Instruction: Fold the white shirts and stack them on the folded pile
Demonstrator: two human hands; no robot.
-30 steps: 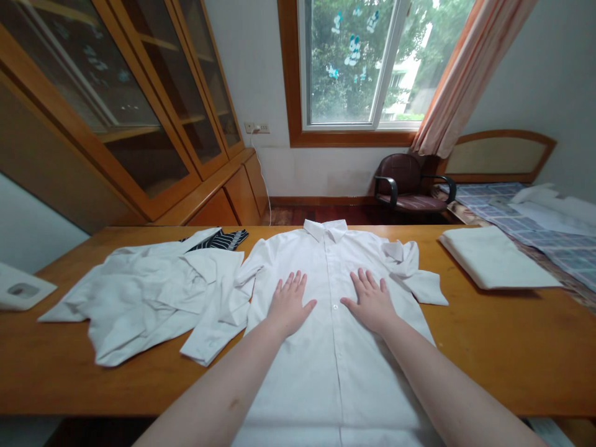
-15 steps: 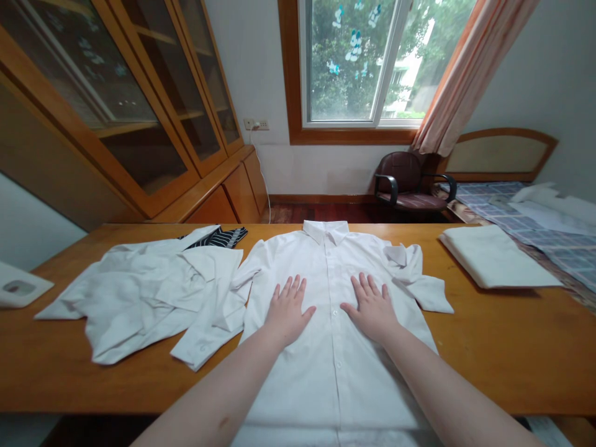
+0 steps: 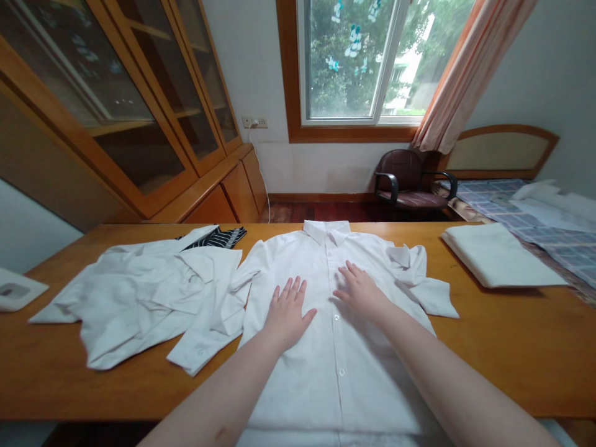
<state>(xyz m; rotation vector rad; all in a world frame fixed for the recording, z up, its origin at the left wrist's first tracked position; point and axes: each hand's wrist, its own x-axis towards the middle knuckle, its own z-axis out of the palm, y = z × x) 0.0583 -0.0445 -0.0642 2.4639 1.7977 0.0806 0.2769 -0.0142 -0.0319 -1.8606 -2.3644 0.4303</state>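
Note:
A white button-up shirt (image 3: pixel 307 379) lies front up on the wooden table, its collar at the far edge and its hem hanging over the near edge. My left hand (image 3: pixel 289 313) rests flat on the shirt's left half, fingers spread. Close to the button line, my right hand (image 3: pixel 361 288) hovers over or lightly touches the cloth, its fingers apart and slightly bent; contact is hard to judge. The right sleeve (image 3: pixel 433 295) is folded and bunched beside the body. Neither hand holds anything.
A rumpled white shirt (image 3: pixel 135 298) lies at the left, with black striped cloth (image 3: pixel 228 237) behind it. To the right is a folded white cloth (image 3: pixel 500 254). A white object (image 3: pixel 21 292) sits at the left edge. Beyond the table (image 3: pixel 512 347) stand a chair (image 3: pixel 405 180) and a bed.
My right hand has shifted inward to the button line and its fingers have bent a little. My left hand stays where it was on the shirt.

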